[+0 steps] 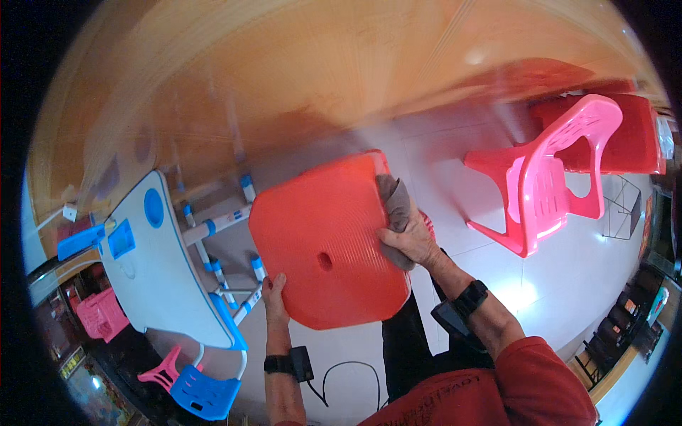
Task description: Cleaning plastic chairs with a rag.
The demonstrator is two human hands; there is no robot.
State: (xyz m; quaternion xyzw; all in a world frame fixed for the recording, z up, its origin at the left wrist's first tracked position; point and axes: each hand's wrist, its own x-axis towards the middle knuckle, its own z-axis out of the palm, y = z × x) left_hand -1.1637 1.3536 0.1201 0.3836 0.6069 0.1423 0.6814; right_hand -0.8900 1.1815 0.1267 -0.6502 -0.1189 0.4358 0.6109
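Observation:
A red plastic stool (325, 213) is held up before me, its ribbed seat with a small hole facing me. My left hand (275, 295) grips its lower left edge, thumb on the seat's face and the other fingers out of sight behind it. In my right hand (413, 239) is a grey-brown cloth (395, 199), bunched and pressed over the stool's right edge. The thumb lies over the cloth near the seat. The stool's legs and underside are hidden from this angle.
To the left stands a child's desk (160, 266) with a white top and blue-capped legs, beside a small blue chair (205, 391). A pink plastic chair (549, 181) is at right, before a red piece of furniture (634, 133). A wooden surface (319, 64) spans the far side.

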